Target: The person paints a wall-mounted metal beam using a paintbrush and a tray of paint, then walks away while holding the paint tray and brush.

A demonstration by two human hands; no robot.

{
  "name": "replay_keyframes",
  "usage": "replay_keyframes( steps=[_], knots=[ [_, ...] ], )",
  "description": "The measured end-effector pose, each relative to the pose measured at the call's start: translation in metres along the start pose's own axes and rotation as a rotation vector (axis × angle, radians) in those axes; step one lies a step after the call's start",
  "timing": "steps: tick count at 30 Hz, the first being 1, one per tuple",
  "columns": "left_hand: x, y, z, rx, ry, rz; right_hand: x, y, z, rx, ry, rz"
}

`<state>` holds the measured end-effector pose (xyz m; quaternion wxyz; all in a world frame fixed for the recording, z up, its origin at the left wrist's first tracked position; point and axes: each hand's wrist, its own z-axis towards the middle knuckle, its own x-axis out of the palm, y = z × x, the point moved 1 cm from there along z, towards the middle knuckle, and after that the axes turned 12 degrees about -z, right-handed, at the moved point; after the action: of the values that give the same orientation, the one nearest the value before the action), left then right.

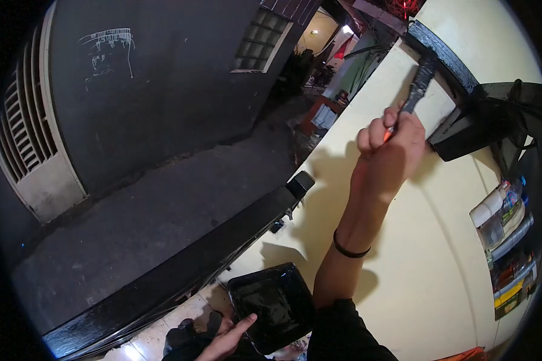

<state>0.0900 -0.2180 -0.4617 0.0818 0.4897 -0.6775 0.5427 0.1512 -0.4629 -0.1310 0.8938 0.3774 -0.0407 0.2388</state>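
Note:
My right hand (394,138) is raised along the cream wall, its fingers closed round the handle of a paintbrush (420,84). The brush is coated in black, apart from an orange bit showing by my fingers. Its bristle end is at a glossy black strip (445,51) high on the wall; whether it touches is hard to tell. Low in the view, my left hand (229,340) grips a black paint tray (274,307), thumb over its rim. Wet-looking black paint shines inside the tray. The fingers underneath are hidden.
A long black rail (180,277) runs diagonally beside the cream wall (427,240). Right of the brush juts a black bracket-like piece (476,129). Shelves with packets and bottles (506,219) stand at far right. Beyond the rail lie a dark alley, a grey wall and a white gate (60,186).

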Motion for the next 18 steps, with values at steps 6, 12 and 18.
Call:
replay_keyframes(
  steps=[6, 12, 18],
  knots=[
    [-0.002, 0.010, 0.003, -0.055, 0.040, -0.129, 0.006, -0.002, 0.017, 0.021, 0.084, 0.033],
    [-0.006, 0.015, 0.005, -0.058, 0.043, -0.136, -0.007, -0.004, -0.001, 0.005, 0.032, 0.018],
    [-0.006, 0.019, 0.004, -0.095, 0.066, -0.170, -0.001, -0.006, 0.024, 0.032, 0.100, 0.065]
  ],
)
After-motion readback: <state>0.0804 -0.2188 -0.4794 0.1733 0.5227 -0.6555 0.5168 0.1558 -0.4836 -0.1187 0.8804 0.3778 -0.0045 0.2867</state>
